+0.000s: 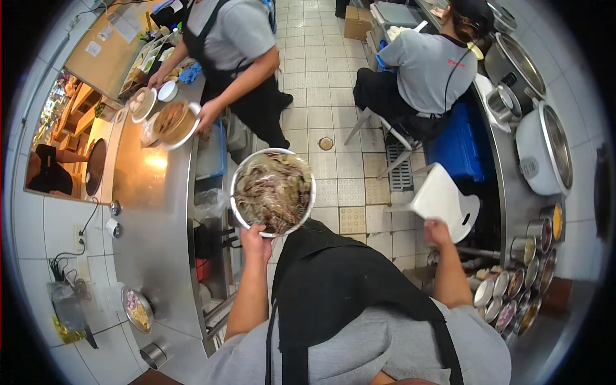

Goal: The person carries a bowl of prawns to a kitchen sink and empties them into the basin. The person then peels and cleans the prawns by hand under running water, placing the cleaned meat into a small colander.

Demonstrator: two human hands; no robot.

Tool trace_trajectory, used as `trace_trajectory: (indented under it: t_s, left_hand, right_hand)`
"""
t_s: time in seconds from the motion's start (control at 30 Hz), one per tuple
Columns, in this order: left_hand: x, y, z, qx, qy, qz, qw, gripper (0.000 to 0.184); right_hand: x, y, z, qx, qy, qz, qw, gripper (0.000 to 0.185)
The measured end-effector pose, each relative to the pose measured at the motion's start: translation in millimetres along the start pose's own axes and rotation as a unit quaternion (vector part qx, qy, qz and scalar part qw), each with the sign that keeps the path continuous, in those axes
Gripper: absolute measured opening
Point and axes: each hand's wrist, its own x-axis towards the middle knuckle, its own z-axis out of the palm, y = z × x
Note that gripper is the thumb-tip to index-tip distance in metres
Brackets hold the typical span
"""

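No text legible from here. Small red lettering (456,63) on back of seated co-worker's grey shirt (427,67), approx. 1 o'clock: too blurred. Ditto printed sheets (127,28), 10-11 o'clock, & panel markings (529,168) on white cooker (542,151), 3 o'clock: unreadable, w/ no no. or brand I can make out.

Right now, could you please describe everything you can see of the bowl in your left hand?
The bowl is round and wide, with a smooth white rim; whether it is plastic or metal, I cannot tell. It is heaped with glossy grey-brown shrimp, by their look raw. It is held roughly level over the floor, beside the counter. The left hand has its grip on the near edge.
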Motion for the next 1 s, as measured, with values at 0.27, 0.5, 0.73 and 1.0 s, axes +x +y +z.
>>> trace_trajectory:
  t_s: [0.27, 0.5, 0.73, 1.0]
  left_hand:
    - [125, -11, 179, 0.027, -0.082, -0.089, 0.992, 0.037]
    - [260, -4, 309, 0.056, -0.115, -0.097, 0.987, 0.035]
    - [374, 26, 420, 0.007, -0.103, -0.062, 0.993, 0.028]
    - [513, 77, 492, -0.039, -0.021, 0.018, 0.999, 0.031]
  right_hand:
    - [136, -197, -47, 0.095, 0.054, 0.04, 0.993, 0.021]
    - [101, -43, 4, 0.187, -0.038, 0.278, 0.941, 0.016]
    - [242, -91, -27, 0.296, 0.031, 0.218, 0.93, 0.03]
    - [622, -270, -117, 0.622, 0.008, -0.349, 0.701, 0.047]
